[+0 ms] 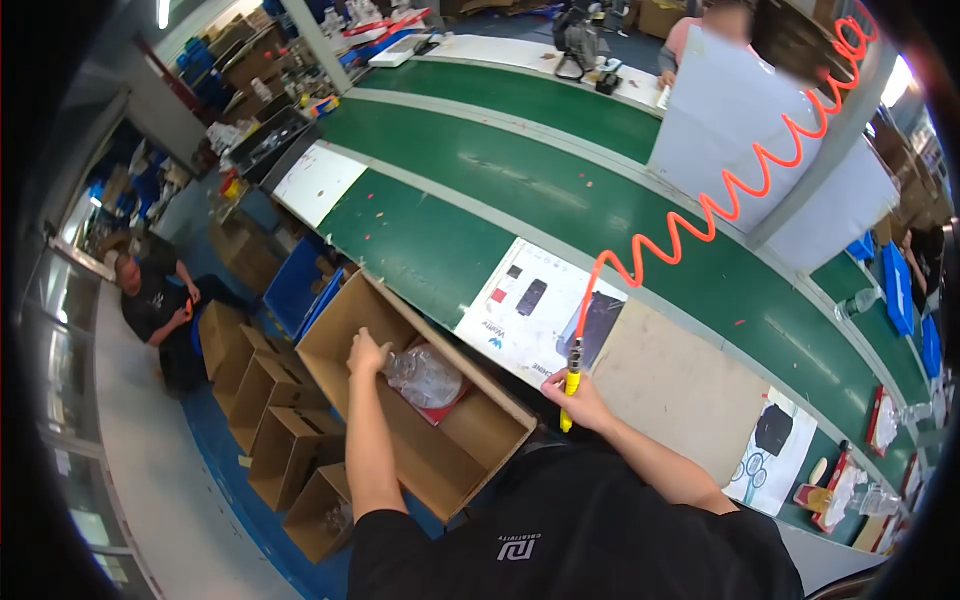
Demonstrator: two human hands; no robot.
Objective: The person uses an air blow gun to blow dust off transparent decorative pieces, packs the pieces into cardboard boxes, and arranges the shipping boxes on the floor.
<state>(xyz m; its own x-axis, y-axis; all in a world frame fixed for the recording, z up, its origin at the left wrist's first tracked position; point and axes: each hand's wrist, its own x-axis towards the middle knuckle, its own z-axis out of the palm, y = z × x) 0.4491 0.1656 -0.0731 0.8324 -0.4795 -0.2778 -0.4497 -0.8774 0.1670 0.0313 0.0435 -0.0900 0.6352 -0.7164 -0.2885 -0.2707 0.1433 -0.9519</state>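
My left hand (pixel 369 354) reaches into a large open cardboard box (pixel 470 437), its fingers at the left side of a clear plastic-wrapped item (pixel 424 376). Whether the fingers grip the wrap cannot be made out. Under the wrapped item lies something red (pixel 440 411). My right hand (pixel 580 400) is closed around a yellow air gun (pixel 571 385), held upright over the bench edge. A coiled orange hose (pixel 640 262) runs from its top up to the upper right.
A green conveyor (pixel 450 150) stretches beyond the bench. Printed sheets (pixel 510 310) and a beige board (pixel 680 390) lie near me. Several open cartons (pixel 275 440) and a blue bin (pixel 297 285) stand left. A seated person (pixel 155 300) is far left; another (pixel 680 45) is behind a white panel.
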